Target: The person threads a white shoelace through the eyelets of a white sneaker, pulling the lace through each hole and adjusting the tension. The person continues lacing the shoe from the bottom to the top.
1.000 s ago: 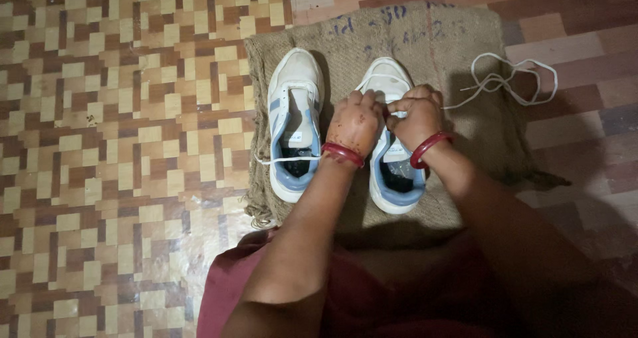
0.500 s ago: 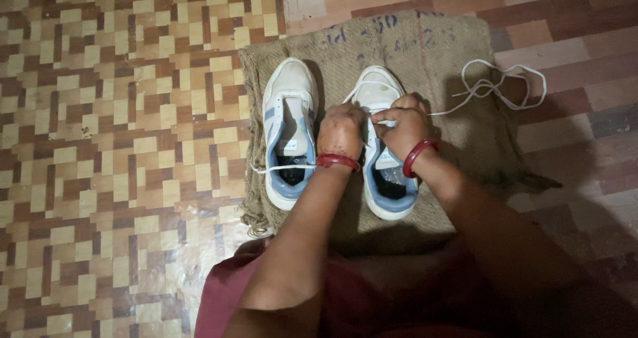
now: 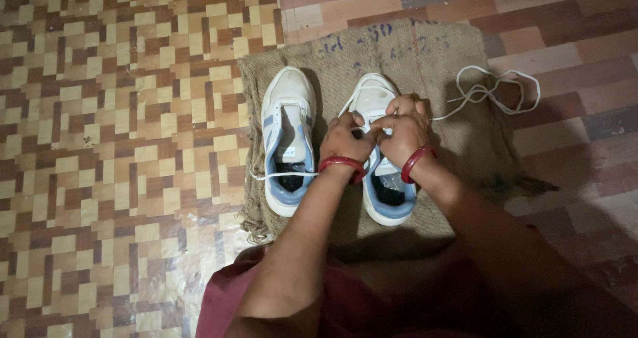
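Two white and blue sneakers stand side by side on a burlap mat (image 3: pixel 438 52). My left hand (image 3: pixel 347 140) and my right hand (image 3: pixel 403 129) meet over the middle of the right sneaker (image 3: pixel 372 99), fingers pinched on its white shoelace (image 3: pixel 492 89). The lace runs from my right hand out to the right and lies in loose loops at the mat's edge. The left sneaker (image 3: pixel 287 138) stands untouched, with a white lace end across its opening. Each wrist wears a red bangle.
The mat lies on a tiled floor, small brown and yellow mosaic tiles (image 3: pixel 119 145) at the left and larger reddish tiles (image 3: pixel 571 39) at the right. My maroon garment (image 3: pixel 345 298) fills the bottom of the view.
My hands have drawn closer together over the right sneaker and sit slightly lower. The view has shifted a little, so the mat and shoes appear lower in the picture.
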